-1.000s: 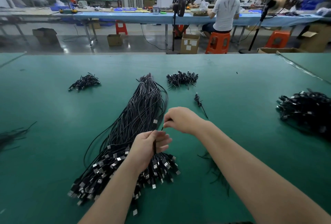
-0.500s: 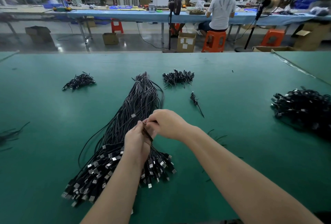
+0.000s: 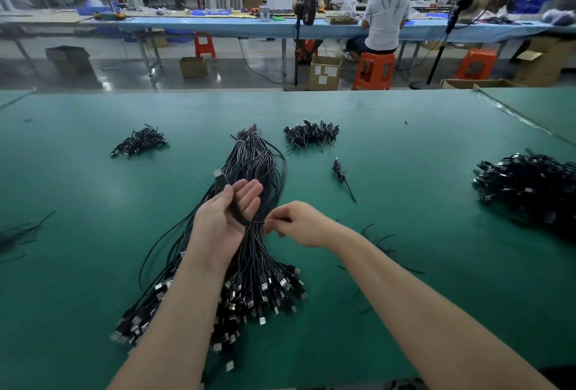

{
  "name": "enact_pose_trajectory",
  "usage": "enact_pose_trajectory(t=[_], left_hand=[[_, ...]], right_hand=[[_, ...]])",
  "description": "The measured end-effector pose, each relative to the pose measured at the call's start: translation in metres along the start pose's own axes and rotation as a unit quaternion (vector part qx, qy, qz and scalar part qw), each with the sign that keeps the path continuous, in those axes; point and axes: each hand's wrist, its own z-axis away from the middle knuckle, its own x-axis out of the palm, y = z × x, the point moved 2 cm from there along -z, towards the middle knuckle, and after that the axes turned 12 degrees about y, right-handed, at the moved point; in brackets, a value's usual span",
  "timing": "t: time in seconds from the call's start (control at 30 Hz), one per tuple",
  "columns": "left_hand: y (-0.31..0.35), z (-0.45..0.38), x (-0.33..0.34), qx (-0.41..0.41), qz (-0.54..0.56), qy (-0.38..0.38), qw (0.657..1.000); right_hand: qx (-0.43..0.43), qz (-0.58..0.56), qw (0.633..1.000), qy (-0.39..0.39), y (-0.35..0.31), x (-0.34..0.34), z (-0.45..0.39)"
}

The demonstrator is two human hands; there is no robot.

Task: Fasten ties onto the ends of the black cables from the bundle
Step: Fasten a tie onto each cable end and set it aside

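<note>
A long bundle of black cables (image 3: 249,165) with metal USB plugs at its near end lies on the green table (image 3: 405,171). My left hand (image 3: 224,218) is raised above it, palm up, with a folded black cable end lying in the palm under the thumb; the fingers are fairly straight. My right hand (image 3: 299,224) pinches a thin black tie (image 3: 258,221) that runs across to the cable at the heel of my left hand.
Small heaps of tied cables lie at the back left (image 3: 140,142) and back middle (image 3: 311,135). One tied cable (image 3: 343,177) lies alone to the right. A big pile of black cables (image 3: 530,184) sits far right. Loose ties (image 3: 380,240) lie beside my right forearm.
My left hand has lifted and turned palm up with the cable end in it. My right hand has drawn away to the right, pulling the tie out sideways.
</note>
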Motion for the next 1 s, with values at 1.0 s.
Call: enact_pose_trajectory(t=[1.0], left_hand=[[-0.023,0.013,0.002,0.015,-0.040,-0.007,0.999]], right_hand=[[0.175,-0.220,0.950,-0.134,0.007,0.002,0.012]])
